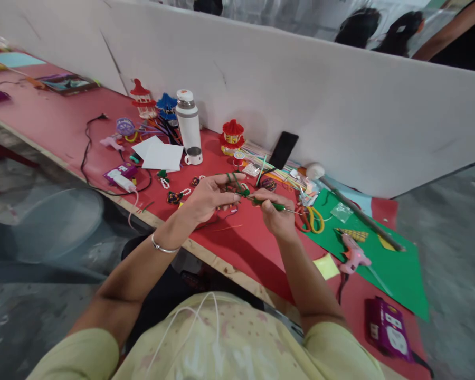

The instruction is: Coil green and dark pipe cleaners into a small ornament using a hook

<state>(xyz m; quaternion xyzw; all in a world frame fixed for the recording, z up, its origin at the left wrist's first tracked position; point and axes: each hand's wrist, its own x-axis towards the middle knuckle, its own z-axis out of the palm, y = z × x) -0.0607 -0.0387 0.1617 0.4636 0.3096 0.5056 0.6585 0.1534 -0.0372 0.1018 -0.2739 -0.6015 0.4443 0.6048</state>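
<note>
My left hand [208, 198] pinches a small piece of dark green yarn [244, 192] between thumb and fingers, with strands looped over the raised forefinger. In my right hand [279, 216] is a crochet hook with a green handle [277, 206], its tip meeting the yarn at the left fingertips. Both hands are above the red tabletop [245, 248]. Close to the left hand lie small beaded pieces [174, 197] with white bead loops. Yellow-handled scissors [316, 220] rest just right of my right hand. A ball of multicoloured yarn [268, 183] sits behind the hands.
A white bottle [190, 129] and red-roofed ornament [233, 136] stand near the white partition [301, 89], with a phone [284, 150] leaning there. Right, a pink glue gun [355, 254] lies on green sheet [404, 274]; a purple power strip [390, 330] is nearer. Another glue gun [122, 181] is left.
</note>
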